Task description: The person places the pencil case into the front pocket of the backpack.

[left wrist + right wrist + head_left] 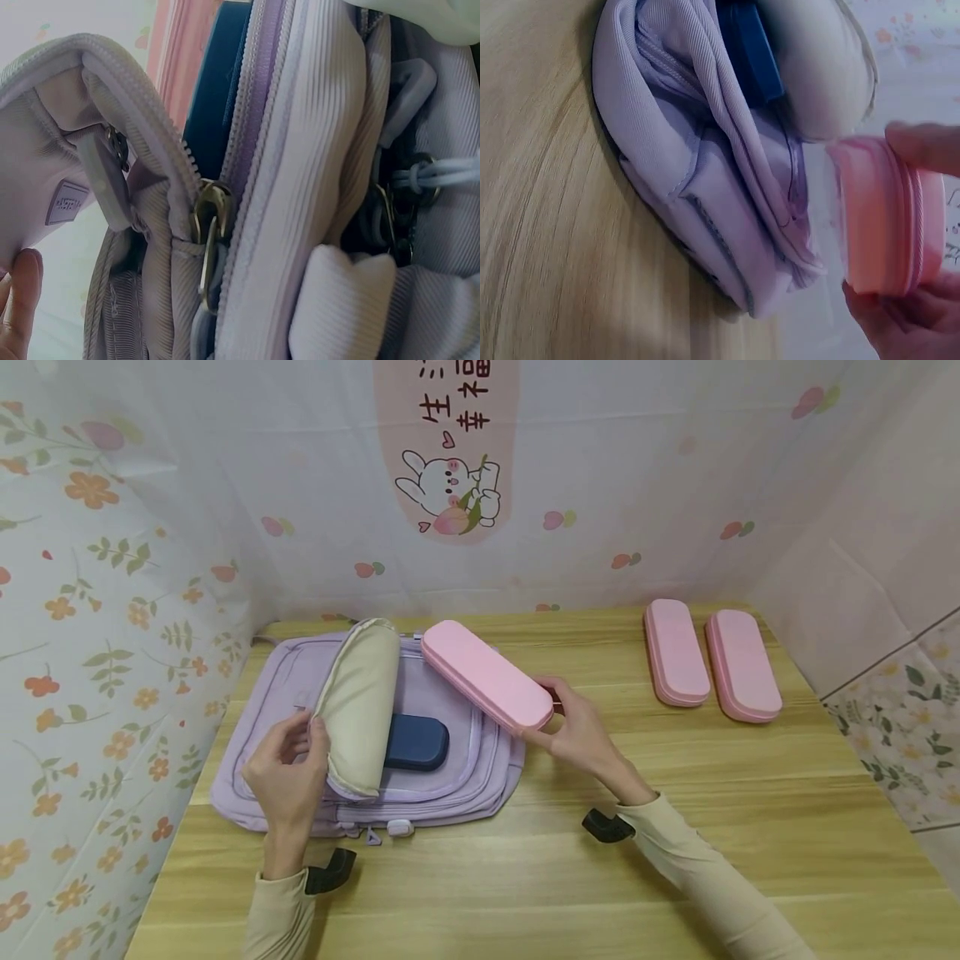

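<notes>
While right hand [581, 735] grips | pink case [486, 674] slants far-left to near-right

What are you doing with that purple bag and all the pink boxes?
A person's left hand holds open the flap of a purple backpack lying flat on the wooden table. A dark blue case already sits inside. The right hand holds a pink case over the opening. Two more pink cases lie side by side on the table.
</notes>
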`<act>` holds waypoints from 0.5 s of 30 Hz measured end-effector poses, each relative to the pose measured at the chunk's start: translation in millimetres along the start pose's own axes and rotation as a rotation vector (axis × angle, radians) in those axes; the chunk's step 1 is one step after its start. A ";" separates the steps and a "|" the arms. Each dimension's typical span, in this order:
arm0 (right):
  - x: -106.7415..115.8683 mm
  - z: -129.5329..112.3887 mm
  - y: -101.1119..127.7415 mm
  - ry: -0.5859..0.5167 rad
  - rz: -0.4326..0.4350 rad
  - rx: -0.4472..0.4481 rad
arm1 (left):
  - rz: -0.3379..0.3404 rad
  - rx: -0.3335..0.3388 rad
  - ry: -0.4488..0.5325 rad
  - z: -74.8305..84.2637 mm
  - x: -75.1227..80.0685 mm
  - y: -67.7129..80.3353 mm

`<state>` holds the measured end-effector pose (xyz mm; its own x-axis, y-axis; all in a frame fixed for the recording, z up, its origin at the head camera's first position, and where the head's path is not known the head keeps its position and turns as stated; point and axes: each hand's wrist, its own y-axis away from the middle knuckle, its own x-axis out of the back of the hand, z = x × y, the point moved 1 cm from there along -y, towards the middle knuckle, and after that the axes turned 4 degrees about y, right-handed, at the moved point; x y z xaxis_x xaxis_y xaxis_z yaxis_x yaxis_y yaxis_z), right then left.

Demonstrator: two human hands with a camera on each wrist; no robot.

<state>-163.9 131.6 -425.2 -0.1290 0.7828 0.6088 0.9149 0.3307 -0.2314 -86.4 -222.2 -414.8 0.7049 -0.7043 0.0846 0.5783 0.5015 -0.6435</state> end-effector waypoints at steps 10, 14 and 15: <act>-4.0 7.3 -3.1 -0.016 -0.150 0.084 | -0.007 0.003 0.005 -2.6 1.2 0.8; -4.5 10.3 -6.5 -0.063 -0.159 0.074 | -0.010 0.003 0.012 1.7 0.7 0.8; -4.8 11.1 -7.4 -0.072 -0.158 0.066 | -0.010 0.003 0.013 2.7 0.5 0.9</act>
<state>-174.3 131.3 -434.8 -0.2982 0.7530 0.5865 0.8543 0.4847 -0.1879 -84.5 -220.7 -413.3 0.6938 -0.7157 0.0808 0.5862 0.4959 -0.6407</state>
